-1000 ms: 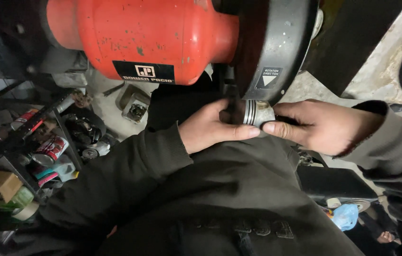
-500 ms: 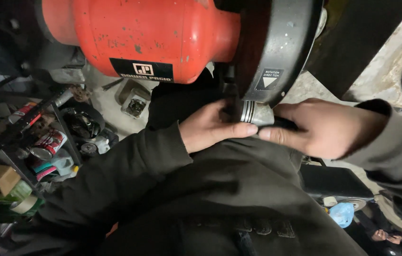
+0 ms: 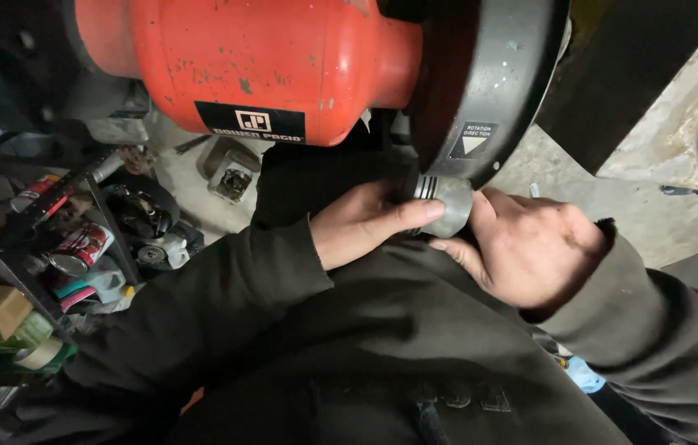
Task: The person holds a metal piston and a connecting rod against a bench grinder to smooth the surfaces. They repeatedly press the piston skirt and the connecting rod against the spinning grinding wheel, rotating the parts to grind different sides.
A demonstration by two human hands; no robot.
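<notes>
- A short metal cylinder sits in the middle of the view, dull grey and smooth on its broad end, with a band of bright ribbed grooves round the end that faces the machine.
- The cylinder is pressed up against the lower edge of the black wheel guard of a bench grinder, just below the guard's small arrow label.
- The left hand is closed on the cylinder from the left, thumb laid flat along its side and fingers curled under it.
- The right hand is closed on the same cylinder from the right, thumb up over the smooth end and fingertips tucked beneath.
- Both wrists come out of dark, matte fabric sleeves with ribbed cuffs; the cloth looks soft and slightly creased.
- The grinder's motor housing is a rounded barrel of orange-red painted metal, chipped and speckled with dark scuffs, bearing a black rectangular label.
- The wheel guard is a curved black shell, dusty and matte, with pale flecks on its surface.
- To the left a dark wire shelf holds cylindrical spray cans, rolls of tape and small dark parts, tightly cluttered.
- At the upper right lies a rough, pale concrete floor, stained and uneven.
</notes>
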